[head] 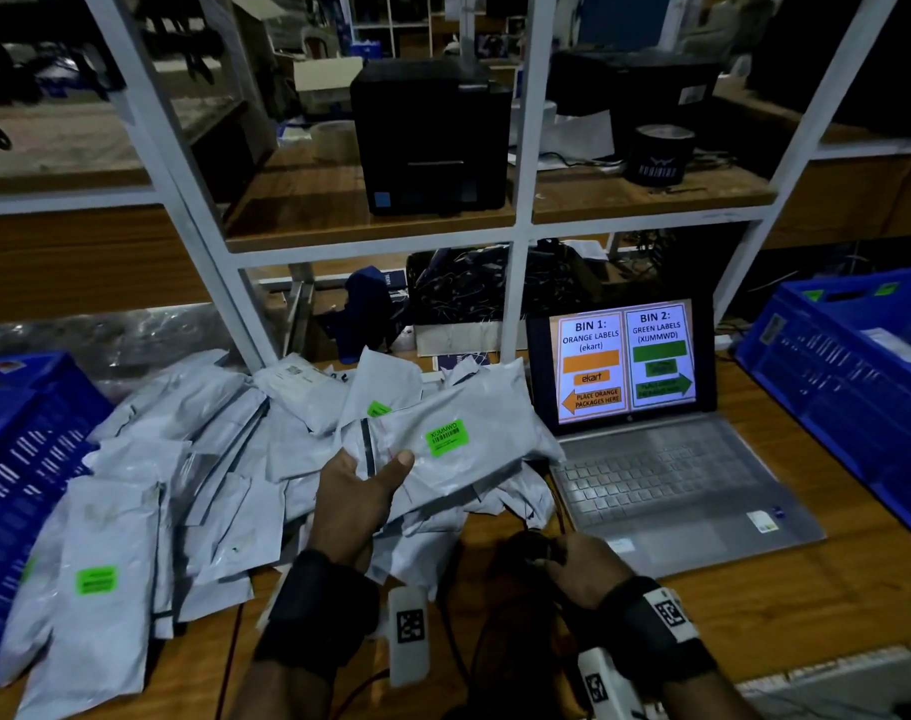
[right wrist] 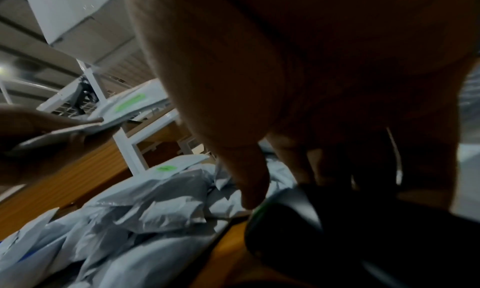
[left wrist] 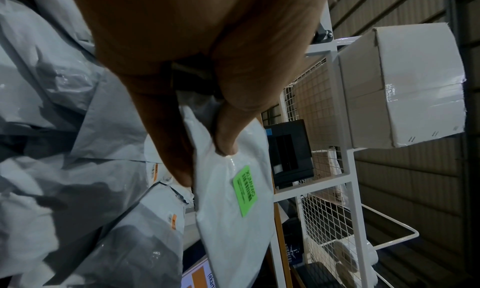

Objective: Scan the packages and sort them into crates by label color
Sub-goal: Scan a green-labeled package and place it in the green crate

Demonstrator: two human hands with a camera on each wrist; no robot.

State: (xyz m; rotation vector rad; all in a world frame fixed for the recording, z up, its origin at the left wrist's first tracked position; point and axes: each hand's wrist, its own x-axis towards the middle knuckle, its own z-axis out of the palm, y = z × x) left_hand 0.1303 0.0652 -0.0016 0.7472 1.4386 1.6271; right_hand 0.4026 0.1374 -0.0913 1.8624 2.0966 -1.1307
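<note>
A: Mailer (head: 458, 449), grey, held up over the pile (head: 183, 485) on the desk (head: 754, 605) by the left hand (head: 357, 504): thumb on top, fingers under one end. Its green label (head: 448, 437) faces up.

B: And the right hand (head: 585, 561)?

A: Low, near the desk edge, curled round a dark scanner (head: 533, 550). It is too dim there to tell where the scanner points.

B: What could go wrong?

A: Likely a missed scan. The mailer is limp and gripped at one end only, so it may sag and tilt the barcode away. The plastic is glossy, and glare could spoil the read.

B: Anything else?

A: A second green label (head: 379, 409) sits just behind in the pile; a loose aim might read that instead. The laptop (head: 650, 449) says green goes right, to the right crate (head: 853, 376), and orange left, to the left crate (head: 22, 459). Carrying the mailer across could drag its free end over the keyboard, and a thin pinch on slick film could slip
</note>
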